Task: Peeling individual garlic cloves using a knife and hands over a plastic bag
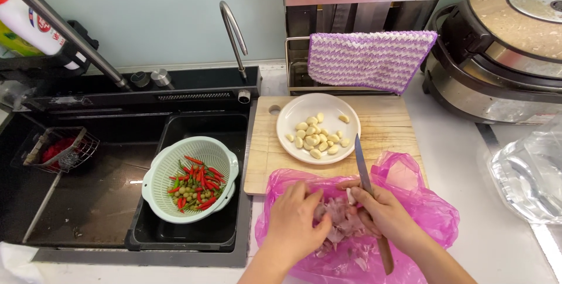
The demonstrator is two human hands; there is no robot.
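Garlic (351, 196) between fingers (362, 193), knife (363, 170) alongside

Colander (161, 181) holding red and green chillies (196, 184), sitting in black sink (88, 202). Striped cloth (369, 58) hanging over rack. Cooker (497, 50) standing at right, beside counter edge.

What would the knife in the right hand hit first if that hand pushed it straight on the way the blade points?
Probably the white plate of peeled garlic cloves on the wooden board. The knife in the right hand points up toward its rim, though depth is hard to judge.
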